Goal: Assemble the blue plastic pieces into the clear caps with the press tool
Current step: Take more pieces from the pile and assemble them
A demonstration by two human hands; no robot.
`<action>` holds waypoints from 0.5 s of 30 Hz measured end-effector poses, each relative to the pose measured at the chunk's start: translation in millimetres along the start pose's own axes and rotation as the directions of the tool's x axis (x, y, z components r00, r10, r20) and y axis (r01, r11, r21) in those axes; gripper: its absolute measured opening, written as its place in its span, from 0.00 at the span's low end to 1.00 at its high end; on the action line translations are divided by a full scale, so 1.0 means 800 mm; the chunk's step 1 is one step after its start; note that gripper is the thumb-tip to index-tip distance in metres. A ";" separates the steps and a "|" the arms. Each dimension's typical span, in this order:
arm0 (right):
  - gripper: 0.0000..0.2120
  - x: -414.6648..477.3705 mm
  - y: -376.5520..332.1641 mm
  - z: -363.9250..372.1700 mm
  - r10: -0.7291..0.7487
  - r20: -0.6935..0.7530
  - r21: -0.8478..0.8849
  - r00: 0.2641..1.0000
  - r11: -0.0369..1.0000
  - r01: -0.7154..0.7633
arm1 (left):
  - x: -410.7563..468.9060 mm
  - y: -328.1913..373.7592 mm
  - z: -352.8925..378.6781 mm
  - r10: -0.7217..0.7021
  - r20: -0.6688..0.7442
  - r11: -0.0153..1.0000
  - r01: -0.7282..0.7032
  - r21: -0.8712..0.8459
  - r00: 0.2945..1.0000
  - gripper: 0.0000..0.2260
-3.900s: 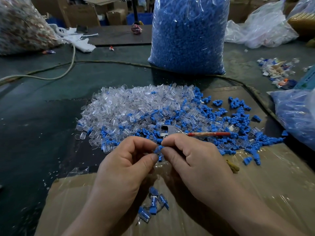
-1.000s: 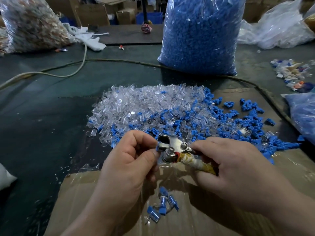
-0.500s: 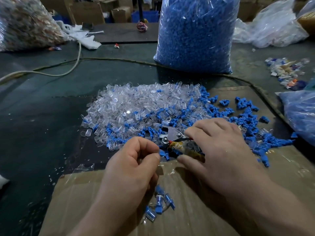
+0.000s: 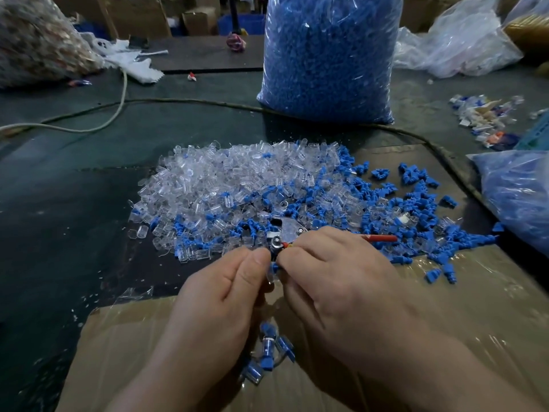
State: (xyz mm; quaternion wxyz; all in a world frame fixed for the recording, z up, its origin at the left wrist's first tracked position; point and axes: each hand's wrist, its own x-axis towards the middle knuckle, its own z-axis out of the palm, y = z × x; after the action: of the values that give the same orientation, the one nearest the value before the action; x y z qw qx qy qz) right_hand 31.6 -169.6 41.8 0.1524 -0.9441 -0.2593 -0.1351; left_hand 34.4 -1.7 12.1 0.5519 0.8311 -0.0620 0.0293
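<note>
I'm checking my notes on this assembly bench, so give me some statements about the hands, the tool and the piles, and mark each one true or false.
1. The left hand and the right hand both pinch one small blue-and-clear piece. True.
2. The big bag of blue pieces lies flat on its side. False: it stands upright.
3. Several assembled pieces lie on the cardboard below the hands. True.
4. The press tool has a green handle. False: the handle is red.
5. The clear caps lie mostly to the right of the loose blue pieces. False: they lie mostly to the left.
</note>
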 end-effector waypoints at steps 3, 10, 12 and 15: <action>0.13 -0.002 -0.006 0.001 0.030 -0.003 0.122 1.000 0.992 -0.030 | -0.001 0.003 -0.003 0.089 0.029 0.996 -0.089 -0.027 0.996 0.19; 0.13 0.001 -0.008 -0.013 0.313 0.602 0.675 0.734 0.291 -0.678 | -0.006 0.009 -0.013 0.351 0.107 0.929 -0.360 0.087 0.930 0.05; 0.15 0.001 -0.005 -0.001 0.343 0.399 0.398 0.851 0.771 -0.497 | -0.003 0.006 -0.020 0.259 0.039 0.940 -0.261 0.221 0.965 0.06; 0.13 -0.005 0.000 0.017 0.221 0.204 -0.039 0.954 0.975 -0.218 | 0.002 -0.001 -0.026 0.153 0.084 0.869 -0.175 0.464 0.985 0.11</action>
State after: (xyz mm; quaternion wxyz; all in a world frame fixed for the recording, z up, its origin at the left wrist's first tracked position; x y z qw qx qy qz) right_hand 30.9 -166.1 27.8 0.1310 -0.9772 -0.1661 -0.0201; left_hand 36.6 17.3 19.8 0.3284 0.9320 -0.1357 0.0718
